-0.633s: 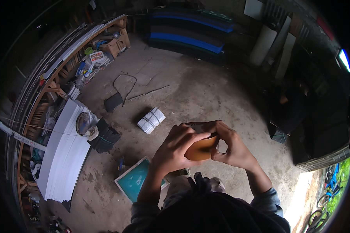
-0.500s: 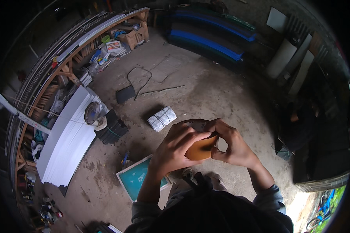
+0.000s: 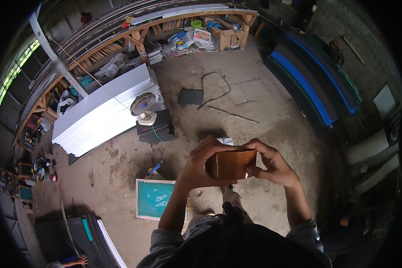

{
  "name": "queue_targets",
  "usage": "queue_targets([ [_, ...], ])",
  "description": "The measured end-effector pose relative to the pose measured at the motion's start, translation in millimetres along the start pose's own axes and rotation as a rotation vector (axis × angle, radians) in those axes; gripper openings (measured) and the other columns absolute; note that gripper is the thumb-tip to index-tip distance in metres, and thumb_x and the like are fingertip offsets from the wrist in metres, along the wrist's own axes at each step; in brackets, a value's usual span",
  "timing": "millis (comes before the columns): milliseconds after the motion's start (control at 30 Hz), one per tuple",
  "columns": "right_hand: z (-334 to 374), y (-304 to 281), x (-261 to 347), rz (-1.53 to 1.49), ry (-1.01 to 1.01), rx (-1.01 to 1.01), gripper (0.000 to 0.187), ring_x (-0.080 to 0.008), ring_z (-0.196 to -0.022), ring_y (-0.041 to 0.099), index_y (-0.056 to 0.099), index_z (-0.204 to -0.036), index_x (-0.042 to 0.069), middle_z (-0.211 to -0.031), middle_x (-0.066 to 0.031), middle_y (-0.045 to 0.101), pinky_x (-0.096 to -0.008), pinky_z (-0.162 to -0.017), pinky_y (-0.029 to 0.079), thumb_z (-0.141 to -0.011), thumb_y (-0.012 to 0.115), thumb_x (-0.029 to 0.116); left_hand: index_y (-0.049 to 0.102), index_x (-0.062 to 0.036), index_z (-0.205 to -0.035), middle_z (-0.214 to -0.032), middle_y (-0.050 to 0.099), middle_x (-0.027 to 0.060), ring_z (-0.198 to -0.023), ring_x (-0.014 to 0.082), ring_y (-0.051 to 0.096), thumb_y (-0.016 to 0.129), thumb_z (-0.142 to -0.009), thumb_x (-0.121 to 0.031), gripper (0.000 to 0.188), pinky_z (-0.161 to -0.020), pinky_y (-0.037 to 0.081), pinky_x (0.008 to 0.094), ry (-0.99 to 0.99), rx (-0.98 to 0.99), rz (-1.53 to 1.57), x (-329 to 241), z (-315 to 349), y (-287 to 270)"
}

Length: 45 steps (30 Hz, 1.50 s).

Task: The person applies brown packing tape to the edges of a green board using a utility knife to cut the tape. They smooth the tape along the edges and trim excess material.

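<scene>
So, both hands are clamped on a brown curved piece [image 3: 234, 164], held up above the floor [image 3: 116, 192]. Left hand [image 3: 200, 164] wraps its left end, right hand [image 3: 276, 169] pinches the right end with the thumb on the near face. Down below, a teal framed panel [image 3: 146, 193] lies near the left forearm [image 3: 172, 210], and there's a fan [image 3: 143, 105] by a black stack [image 3: 157, 131] and some white sheets [image 3: 107, 105]. Someone else's hand [image 3: 81, 261] pokes in bottom left.

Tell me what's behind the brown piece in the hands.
Past the top of the brown piece, part of a white bundle and concrete floor show. The bundle's remainder and whatever lies directly behind the piece are covered.
</scene>
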State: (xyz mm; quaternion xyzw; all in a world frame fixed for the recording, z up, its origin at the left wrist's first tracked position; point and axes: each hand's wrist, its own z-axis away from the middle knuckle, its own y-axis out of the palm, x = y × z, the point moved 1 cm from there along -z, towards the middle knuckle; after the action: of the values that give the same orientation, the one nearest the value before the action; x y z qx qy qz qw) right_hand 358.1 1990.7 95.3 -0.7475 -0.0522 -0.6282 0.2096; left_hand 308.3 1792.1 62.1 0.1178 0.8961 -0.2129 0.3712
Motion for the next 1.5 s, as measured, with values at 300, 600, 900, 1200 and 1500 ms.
queue_targets([
  [300,-147.3,-64.4,-105.6,-0.461,-0.107,0.305,0.076,-0.0188,-0.12,0.04,0.043,-0.126,0.004,-0.126,-0.006,0.045,-0.0329,-0.103,0.027,-0.059,0.079,-0.002,0.048,0.0011,-0.116,-0.109,0.052,0.0113,-0.101,0.021,0.051,0.078,-0.062,-0.035,0.072,-0.087,0.039,0.0329,-0.199,-0.501,0.281,105.1,-40.7,-13.0],
  [600,-302.4,33.8,-82.8,-0.375,-0.176,0.674,0.072,-0.016,-0.106,0.047,0.047,-0.117,-0.002,-0.109,-0.0071,0.049,-0.0303,-0.092,0.035,-0.056,0.08,0.013,0.055,0.0019,-0.119,-0.115,0.053,0.0149,-0.104,0.0316,0.05,0.07,-0.069,-0.045,0.07,-0.091,0.038,0.0425,-0.282,-0.66,-0.748,89.0,4.1,-126.8],
  [900,-379.0,144.8,-58.6,-0.314,-0.396,0.9,0.069,-0.0187,-0.097,0.051,0.049,-0.112,-0.004,-0.102,-0.0102,0.051,-0.0313,-0.086,0.039,-0.054,0.08,0.015,0.064,-0.0016,-0.108,-0.114,0.061,0.0088,-0.104,0.028,0.055,0.064,-0.069,-0.031,0.049,-0.088,0.048,0.0375,-0.387,-0.891,-1.214,56.9,41.7,-192.3],
  [1200,-411.8,240.6,-26.7,-0.075,-0.652,1.141,0.067,-0.0186,-0.096,0.051,0.049,-0.112,-0.005,-0.103,-0.0107,0.052,-0.0318,-0.085,0.04,-0.061,0.081,0.024,0.069,-0.005,-0.098,-0.101,0.067,0.0029,-0.092,0.0221,0.057,0.072,-0.06,-0.019,0.04,-0.079,0.05,0.0317,-0.609,-1.316,-1.439,50.4,89.6,-203.5],
  [1500,-466.8,314.4,-66.1,-0.174,-0.786,1.506,0.067,-0.0157,-0.083,0.049,0.054,-0.106,-0.004,-0.09,-0.0063,0.052,-0.0274,-0.075,0.04,-0.056,0.082,0.029,0.067,-0.0056,-0.088,-0.091,0.066,0.0032,-0.089,0.0218,0.058,0.078,-0.058,-0.012,0.033,-0.078,0.047,0.0333,-0.839,-1.772,-1.374,98.6,94.1,-191.3],
])
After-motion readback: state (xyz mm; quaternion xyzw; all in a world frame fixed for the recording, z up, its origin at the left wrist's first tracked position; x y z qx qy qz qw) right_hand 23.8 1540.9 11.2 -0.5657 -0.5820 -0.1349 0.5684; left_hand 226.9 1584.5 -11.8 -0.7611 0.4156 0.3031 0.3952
